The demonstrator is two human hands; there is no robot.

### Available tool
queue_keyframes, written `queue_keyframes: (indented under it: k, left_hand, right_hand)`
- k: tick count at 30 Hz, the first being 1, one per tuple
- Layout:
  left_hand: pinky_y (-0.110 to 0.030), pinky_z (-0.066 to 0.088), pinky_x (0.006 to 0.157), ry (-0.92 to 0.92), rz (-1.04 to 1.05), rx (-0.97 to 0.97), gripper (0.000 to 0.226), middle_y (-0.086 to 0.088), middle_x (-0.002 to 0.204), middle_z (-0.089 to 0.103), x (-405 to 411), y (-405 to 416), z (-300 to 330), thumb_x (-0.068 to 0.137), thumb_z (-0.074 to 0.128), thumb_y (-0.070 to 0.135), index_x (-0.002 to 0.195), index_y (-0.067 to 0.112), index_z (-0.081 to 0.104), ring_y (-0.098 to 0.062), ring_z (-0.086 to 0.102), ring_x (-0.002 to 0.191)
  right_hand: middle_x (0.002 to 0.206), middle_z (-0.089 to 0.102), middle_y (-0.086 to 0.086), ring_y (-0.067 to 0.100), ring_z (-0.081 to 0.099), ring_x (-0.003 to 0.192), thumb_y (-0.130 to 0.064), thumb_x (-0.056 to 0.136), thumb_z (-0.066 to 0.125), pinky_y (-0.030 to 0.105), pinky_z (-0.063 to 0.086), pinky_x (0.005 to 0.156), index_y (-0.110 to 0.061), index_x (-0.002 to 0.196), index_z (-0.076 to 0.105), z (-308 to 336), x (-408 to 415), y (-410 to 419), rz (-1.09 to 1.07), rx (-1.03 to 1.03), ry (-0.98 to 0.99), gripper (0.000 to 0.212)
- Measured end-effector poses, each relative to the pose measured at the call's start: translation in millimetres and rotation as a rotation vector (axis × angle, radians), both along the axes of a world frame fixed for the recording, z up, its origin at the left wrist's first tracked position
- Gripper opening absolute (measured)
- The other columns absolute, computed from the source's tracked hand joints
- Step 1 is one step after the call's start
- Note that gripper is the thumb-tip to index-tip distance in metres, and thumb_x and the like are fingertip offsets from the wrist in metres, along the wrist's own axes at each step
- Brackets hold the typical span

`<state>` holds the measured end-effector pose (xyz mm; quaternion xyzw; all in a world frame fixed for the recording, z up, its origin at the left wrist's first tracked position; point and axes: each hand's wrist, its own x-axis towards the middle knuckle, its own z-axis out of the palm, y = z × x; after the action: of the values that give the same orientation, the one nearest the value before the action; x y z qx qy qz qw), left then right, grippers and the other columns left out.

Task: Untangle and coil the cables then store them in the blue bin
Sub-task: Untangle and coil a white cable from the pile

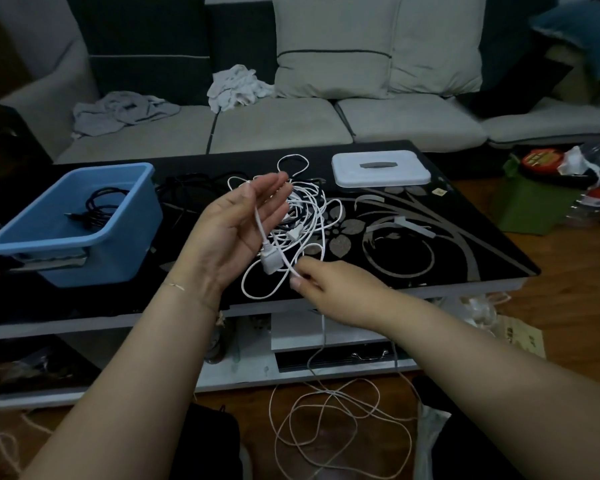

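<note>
A tangle of white cables [309, 209] lies on the black glass table [447, 237]. My left hand [236, 230] is raised palm-up over it, fingers spread, with a white cable draped across the palm and its white plug [270, 263] hanging below the hand. My right hand [329, 282] pinches that same white cable just past the plug. The blue bin [125, 216] stands at the table's left and holds a coiled black cable [97, 206]. More black cables [191, 188] lie between the bin and the white tangle.
A white lidded box [380, 168] sits at the table's far right. A thin pale cord [340, 420] loops on the floor below the table's front edge. A sofa with cushions and crumpled cloths [238, 86] runs behind. Bottles and bags clutter the floor at right.
</note>
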<state>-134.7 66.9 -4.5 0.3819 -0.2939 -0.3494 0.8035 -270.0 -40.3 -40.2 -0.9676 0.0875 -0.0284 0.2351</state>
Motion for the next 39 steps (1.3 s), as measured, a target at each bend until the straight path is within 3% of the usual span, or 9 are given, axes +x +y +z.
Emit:
queue_keyframes:
  k: [4, 8, 13, 17, 21, 24, 28, 33, 39]
  left_hand:
    - [-0.029, 0.055, 0.088, -0.168, 0.117, 0.166, 0.028, -0.006, 0.12, 0.064, -3, -9, -10, 0.101, 0.038, 0.011, 0.101, 0.001, 0.064, -0.019, 0.068, 0.103]
    - [-0.022, 0.055, 0.082, -0.5, 0.195, 0.376, 0.028, 0.001, 0.126, 0.054, -15, -15, -15, 0.103, 0.038, 0.008, 0.091, 0.01, 0.063, -0.005, 0.07, 0.087]
    - [-0.014, 0.05, 0.071, -0.892, 0.149, 0.587, 0.026, 0.005, 0.085, 0.069, -24, -17, -16, 0.102, 0.042, 0.013, 0.096, 0.018, 0.067, 0.004, 0.063, 0.072]
    - [-0.015, 0.031, 0.04, -0.707, -0.065, 0.592, 0.031, 0.002, 0.053, 0.051, -31, -13, -10, 0.104, 0.036, 0.014, 0.08, 0.008, 0.055, -0.007, 0.04, 0.042]
    - [-0.016, 0.017, 0.04, -0.64, -0.189, 0.571, 0.036, 0.003, 0.049, 0.037, -34, -14, -8, 0.102, 0.041, 0.024, 0.071, 0.012, 0.052, -0.007, 0.027, 0.043]
    - [-0.021, 0.012, 0.045, -0.572, -0.254, 0.532, 0.044, 0.006, 0.051, 0.026, -30, -12, -8, 0.095, 0.041, 0.04, 0.074, 0.009, 0.065, -0.008, 0.018, 0.047]
    - [-0.016, 0.03, 0.045, -0.514, -0.311, 0.457, 0.045, 0.009, 0.045, 0.033, -31, -10, -11, 0.101, 0.034, 0.036, 0.078, 0.004, 0.057, -0.008, 0.035, 0.042]
    - [-0.025, 0.055, 0.059, -0.272, -0.325, 0.32, 0.035, -0.004, 0.054, 0.06, -35, -12, -12, 0.088, 0.04, 0.032, 0.075, 0.005, 0.059, -0.015, 0.064, 0.054]
    - [-0.01, 0.023, 0.032, -0.169, -0.256, 0.287, 0.027, 0.002, 0.057, 0.061, -41, -17, -12, 0.086, 0.043, 0.032, 0.084, 0.007, 0.054, -0.001, 0.035, 0.032]
  right_hand:
    - [0.071, 0.049, -0.002, 0.027, 0.051, 0.07, -0.041, 0.101, 0.035, 0.036, 0.036, 0.056, -0.021, 0.106, 0.043, 4, -3, 7, 0.068, -0.164, -0.063, 0.023]
    - [0.07, 0.048, -0.004, 0.027, 0.052, 0.073, -0.043, 0.1, 0.035, 0.033, 0.028, 0.056, -0.027, 0.094, 0.04, 14, -5, 5, 0.077, -0.19, -0.121, 0.018]
    - [0.068, 0.048, -0.008, 0.022, 0.059, 0.081, -0.042, 0.096, 0.046, 0.031, 0.03, 0.058, -0.025, 0.093, 0.056, 30, -10, 0, 0.043, -0.195, -0.208, 0.02]
    - [0.065, 0.053, -0.011, 0.015, 0.057, 0.076, -0.052, 0.086, 0.058, 0.029, 0.034, 0.061, -0.03, 0.077, 0.055, 39, -13, -17, -0.094, -0.16, -0.279, 0.024]
    - [0.061, 0.053, -0.01, 0.008, 0.047, 0.063, -0.059, 0.074, 0.067, 0.03, 0.035, 0.059, -0.027, 0.065, 0.047, 44, -14, -31, -0.191, -0.142, -0.276, 0.039]
    - [0.064, 0.058, -0.012, 0.003, 0.049, 0.062, -0.044, 0.078, 0.071, 0.03, 0.041, 0.063, -0.024, 0.07, 0.054, 41, -11, -45, -0.14, 0.197, -0.301, 0.027]
    - [0.066, 0.055, -0.014, 0.004, 0.046, 0.062, -0.017, 0.089, 0.065, 0.02, 0.039, 0.061, -0.022, 0.077, 0.055, 35, -6, -51, -0.049, 0.487, -0.377, 0.016]
    - [0.064, 0.045, 0.014, 0.015, 0.036, 0.051, -0.021, 0.096, 0.054, 0.022, 0.03, 0.047, -0.018, 0.083, 0.05, 24, 1, -37, -0.078, 0.668, -0.44, 0.014]
    - [0.05, 0.052, -0.008, 0.001, 0.039, 0.041, -0.013, 0.099, 0.046, 0.012, 0.031, 0.04, -0.015, 0.082, 0.048, 24, 2, -29, -0.139, 0.852, -0.547, 0.017]
